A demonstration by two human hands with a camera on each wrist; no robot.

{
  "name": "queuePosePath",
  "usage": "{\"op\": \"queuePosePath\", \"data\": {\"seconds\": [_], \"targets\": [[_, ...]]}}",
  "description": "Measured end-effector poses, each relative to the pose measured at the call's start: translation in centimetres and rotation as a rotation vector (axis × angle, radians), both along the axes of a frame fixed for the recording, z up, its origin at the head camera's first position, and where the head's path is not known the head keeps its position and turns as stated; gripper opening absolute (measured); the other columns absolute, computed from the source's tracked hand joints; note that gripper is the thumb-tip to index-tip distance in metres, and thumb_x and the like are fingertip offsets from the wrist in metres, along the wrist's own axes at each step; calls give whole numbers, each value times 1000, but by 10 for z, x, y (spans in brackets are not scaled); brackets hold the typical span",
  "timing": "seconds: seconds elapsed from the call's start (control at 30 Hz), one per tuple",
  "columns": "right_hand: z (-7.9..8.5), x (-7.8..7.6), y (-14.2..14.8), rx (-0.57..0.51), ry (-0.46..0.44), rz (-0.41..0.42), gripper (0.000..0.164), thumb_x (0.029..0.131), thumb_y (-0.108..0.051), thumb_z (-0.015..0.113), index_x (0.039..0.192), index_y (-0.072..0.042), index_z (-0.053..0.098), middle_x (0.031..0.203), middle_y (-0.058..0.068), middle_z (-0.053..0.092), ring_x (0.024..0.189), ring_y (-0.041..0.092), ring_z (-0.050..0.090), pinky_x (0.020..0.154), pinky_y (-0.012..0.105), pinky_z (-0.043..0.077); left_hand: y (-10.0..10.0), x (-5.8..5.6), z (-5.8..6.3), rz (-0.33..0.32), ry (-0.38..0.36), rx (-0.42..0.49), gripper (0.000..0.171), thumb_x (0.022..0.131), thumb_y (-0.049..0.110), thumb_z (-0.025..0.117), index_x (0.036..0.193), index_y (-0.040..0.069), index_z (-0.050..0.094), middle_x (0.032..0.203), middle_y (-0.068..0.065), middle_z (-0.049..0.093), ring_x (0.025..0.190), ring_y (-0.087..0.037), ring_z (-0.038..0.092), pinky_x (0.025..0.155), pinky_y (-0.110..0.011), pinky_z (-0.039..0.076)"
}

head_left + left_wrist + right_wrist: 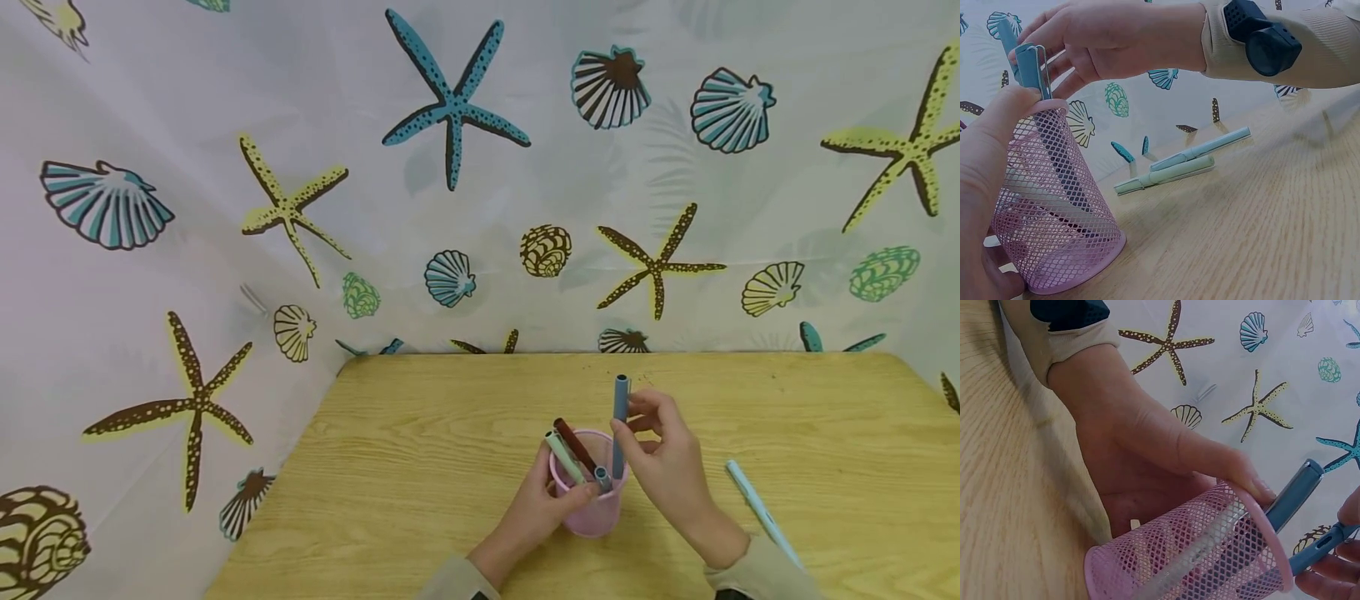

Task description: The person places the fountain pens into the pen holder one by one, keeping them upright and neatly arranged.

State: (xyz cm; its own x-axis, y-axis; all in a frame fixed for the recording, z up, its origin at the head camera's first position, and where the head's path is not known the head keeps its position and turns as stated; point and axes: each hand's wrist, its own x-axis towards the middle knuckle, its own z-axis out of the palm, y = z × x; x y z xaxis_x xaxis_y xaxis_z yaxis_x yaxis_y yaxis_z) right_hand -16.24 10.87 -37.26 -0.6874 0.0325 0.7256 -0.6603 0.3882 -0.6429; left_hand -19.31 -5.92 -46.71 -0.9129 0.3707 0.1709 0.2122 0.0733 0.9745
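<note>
My left hand (536, 504) grips a pink mesh pen cup (591, 523) that stands on the table, its thumb over the rim. Between thumb and fingers my right hand (671, 454) pinches a blue pen (621, 400), upright, its lower end inside the cup at the right side. A dark red pen (573, 442), a pale green pen (564, 457) and another blue pen (602, 477) lean in the cup. In the right wrist view, the left thumb lies beside that other blue pen (1296, 494), and the pinched pen (1319, 550) slants down past the rim.
A light blue pen (765, 512) lies on the wooden table (390, 483) to the right of my right hand. The left wrist view shows a green pen (1166, 175) right beside it. A curtain (525, 183) with starfish and shells hangs behind the table and to its left.
</note>
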Motion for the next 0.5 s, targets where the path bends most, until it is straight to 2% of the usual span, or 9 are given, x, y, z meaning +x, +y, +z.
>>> {"op": "queuePosePath", "data": {"seconds": [0.23,0.37,0.5], "targets": [[-41,-15,10,42,-41,-29,38,77,9,70,110,2,52,91,9,62,75,19,62,60,28,53,0,2,-2,11,-13,-4,67,83,32,67,139,34,29,134,3,43,127,-18,38,102,-45,31],[-49,-15,13,68,-93,-20,36,78,6,70,108,0,52,92,8,62,79,20,62,63,35,54,0,2,-2,13,-5,-7,68,83,32,68,139,34,29,134,4,44,125,-18,40,101,-44,33],[-54,-14,15,108,-132,-20,32,78,4,70,105,-1,53,93,8,60,80,20,60,64,38,54,1,1,-2,8,-11,0,68,84,31,67,140,31,28,135,3,43,125,-17,41,102,-45,32]]}}
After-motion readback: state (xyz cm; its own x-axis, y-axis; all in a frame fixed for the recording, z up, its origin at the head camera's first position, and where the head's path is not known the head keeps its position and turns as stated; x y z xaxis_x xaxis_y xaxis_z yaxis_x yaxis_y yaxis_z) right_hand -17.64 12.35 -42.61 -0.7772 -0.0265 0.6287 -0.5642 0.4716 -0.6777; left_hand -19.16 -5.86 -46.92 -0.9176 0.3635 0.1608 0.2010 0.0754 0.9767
